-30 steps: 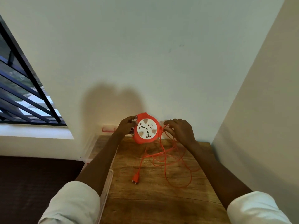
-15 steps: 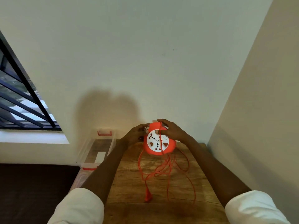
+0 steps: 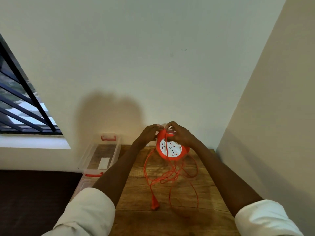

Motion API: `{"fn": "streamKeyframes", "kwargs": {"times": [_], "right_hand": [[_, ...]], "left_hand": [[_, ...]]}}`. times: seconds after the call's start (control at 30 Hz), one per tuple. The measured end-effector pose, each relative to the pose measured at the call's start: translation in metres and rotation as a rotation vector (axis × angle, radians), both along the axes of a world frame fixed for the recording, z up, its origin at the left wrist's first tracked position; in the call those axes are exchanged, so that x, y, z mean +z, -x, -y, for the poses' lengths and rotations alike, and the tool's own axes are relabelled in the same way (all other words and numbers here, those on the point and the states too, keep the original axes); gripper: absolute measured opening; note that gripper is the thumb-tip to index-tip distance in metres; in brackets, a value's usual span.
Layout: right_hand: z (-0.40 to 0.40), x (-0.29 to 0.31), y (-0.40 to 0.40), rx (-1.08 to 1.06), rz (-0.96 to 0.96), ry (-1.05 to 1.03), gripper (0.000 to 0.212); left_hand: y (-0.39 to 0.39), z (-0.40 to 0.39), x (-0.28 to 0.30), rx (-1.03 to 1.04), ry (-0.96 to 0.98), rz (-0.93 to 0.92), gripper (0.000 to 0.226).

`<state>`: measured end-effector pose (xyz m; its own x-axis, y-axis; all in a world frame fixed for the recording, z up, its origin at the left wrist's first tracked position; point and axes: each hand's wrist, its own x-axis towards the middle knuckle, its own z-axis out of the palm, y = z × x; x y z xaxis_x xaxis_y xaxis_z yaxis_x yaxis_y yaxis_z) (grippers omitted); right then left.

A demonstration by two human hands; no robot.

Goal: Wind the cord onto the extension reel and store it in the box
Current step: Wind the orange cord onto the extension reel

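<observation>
The worn wooden tabletop (image 3: pixel 170 217) carries a clear plastic storage box with red clip handles (image 3: pixel 100 154) at its left edge, still empty of the round orange extension reel with a white socket face (image 3: pixel 171 149), which is held upright above the table's far end. Since half a second ago the thin orange cord (image 3: pixel 172 176) has risen, one strand drawn taut across the reel's face. The left hand (image 3: pixel 148 135) grips the reel's left rim while the right hand (image 3: pixel 181 136) clasps the top, pinching cord; winding seems barely begun, the orange plug (image 3: pixel 154 204) lying nearer the person.
</observation>
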<state>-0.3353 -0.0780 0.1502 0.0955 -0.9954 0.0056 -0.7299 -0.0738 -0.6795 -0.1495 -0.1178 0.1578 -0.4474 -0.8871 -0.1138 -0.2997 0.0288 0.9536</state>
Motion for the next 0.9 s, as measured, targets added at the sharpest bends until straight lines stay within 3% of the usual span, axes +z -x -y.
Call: {"fn": "streamKeyframes", "kwargs": {"times": [0.13,0.27,0.4,0.57,0.7,0.9], "right_hand": [[-0.004,0.004,0.010,0.092,-0.043,0.025,0.045],[-0.005,0.005,0.021,0.044,-0.016,0.034,0.048],[-0.004,0.005,0.035,-0.210,0.055,0.068,0.057],[-0.002,-0.001,0.047,-0.465,0.440,0.128,0.057],[-0.001,0.004,0.055,-0.577,0.679,0.213,0.042],[0.003,0.009,0.066,-0.667,0.809,0.224,0.043]], "left_hand": [[-0.009,0.000,-0.006,-0.038,-0.028,-0.043,0.030],[-0.006,0.001,-0.013,0.122,-0.151,-0.095,0.030],[-0.018,0.005,-0.026,0.186,0.006,0.113,0.026],[-0.039,0.011,-0.036,0.137,0.151,0.310,0.031],[-0.053,0.012,-0.045,0.098,0.197,0.465,0.035],[-0.071,0.012,-0.060,-0.045,0.214,0.775,0.030]]}}
